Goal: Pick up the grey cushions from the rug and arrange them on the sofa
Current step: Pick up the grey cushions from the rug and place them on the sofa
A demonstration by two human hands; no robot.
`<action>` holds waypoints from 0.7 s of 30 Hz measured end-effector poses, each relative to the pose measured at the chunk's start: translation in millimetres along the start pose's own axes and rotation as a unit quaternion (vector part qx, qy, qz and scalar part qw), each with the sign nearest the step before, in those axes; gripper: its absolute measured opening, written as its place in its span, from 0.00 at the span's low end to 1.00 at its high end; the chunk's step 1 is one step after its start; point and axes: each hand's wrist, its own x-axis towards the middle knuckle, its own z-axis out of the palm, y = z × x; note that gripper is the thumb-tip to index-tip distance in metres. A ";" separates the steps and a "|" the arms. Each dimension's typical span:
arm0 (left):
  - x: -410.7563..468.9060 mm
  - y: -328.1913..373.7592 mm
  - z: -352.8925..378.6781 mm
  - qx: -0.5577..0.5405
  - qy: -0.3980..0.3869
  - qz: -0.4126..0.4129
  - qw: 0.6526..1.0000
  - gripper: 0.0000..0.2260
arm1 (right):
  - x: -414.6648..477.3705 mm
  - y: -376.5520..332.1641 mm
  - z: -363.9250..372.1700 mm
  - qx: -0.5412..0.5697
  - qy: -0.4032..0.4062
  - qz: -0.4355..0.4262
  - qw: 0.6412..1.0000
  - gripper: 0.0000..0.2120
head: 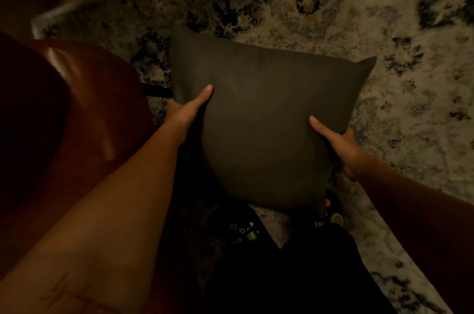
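One grey cushion [259, 119], held above the patterned rug [384, 57], beside the brown sofa [84, 98]. Left hand [187, 108] gripped its left edge, right hand [338, 144] its right edge, thumbs on top.

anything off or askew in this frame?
Nothing stands out. The grey cushion is intact, held at its sides by the left hand and right hand over the patterned rug, beside brown leather furniture. The frame is dim.
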 end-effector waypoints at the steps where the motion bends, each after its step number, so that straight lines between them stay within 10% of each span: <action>1: -3.9 0.1 0.6 -0.004 0.000 0.002 1.000 0.45 | -1.9 0.3 -0.1 0.006 0.002 0.004 1.000 0.53; 21: -211.8 121.1 16.4 -0.048 -0.086 0.069 0.993 0.46 | -175.3 -153.1 -100.3 0.019 0.056 -0.151 0.987 0.58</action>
